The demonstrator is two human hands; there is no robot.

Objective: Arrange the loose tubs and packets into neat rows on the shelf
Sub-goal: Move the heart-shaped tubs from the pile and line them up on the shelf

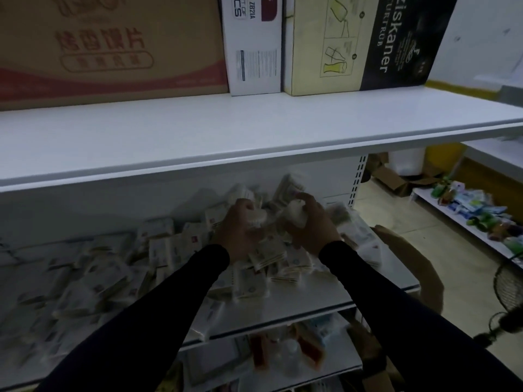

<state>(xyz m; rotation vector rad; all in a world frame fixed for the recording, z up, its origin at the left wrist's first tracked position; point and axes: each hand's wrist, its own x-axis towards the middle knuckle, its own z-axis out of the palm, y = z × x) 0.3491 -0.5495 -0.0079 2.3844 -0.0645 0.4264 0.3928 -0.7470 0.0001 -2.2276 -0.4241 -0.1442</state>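
A jumble of white packets [263,261] and small tubs covers the middle shelf [325,295], spreading from its left end to the right. My left hand [235,230] grips a white ribbed tub [259,219] above the pile. Beside it, my right hand [311,224] grips another white tub [294,213]. Both hands are close together near the back of the shelf, under the upper shelf. The picture is blurred, so labels cannot be read.
The white upper shelf [254,131] overhangs the hands and carries a brown carton [107,46], a white box [252,43] and a yellow-black box [359,43]. A lower shelf [283,355] holds bottles. To the right are a low rack of green packets [475,210] and a fan [509,290].
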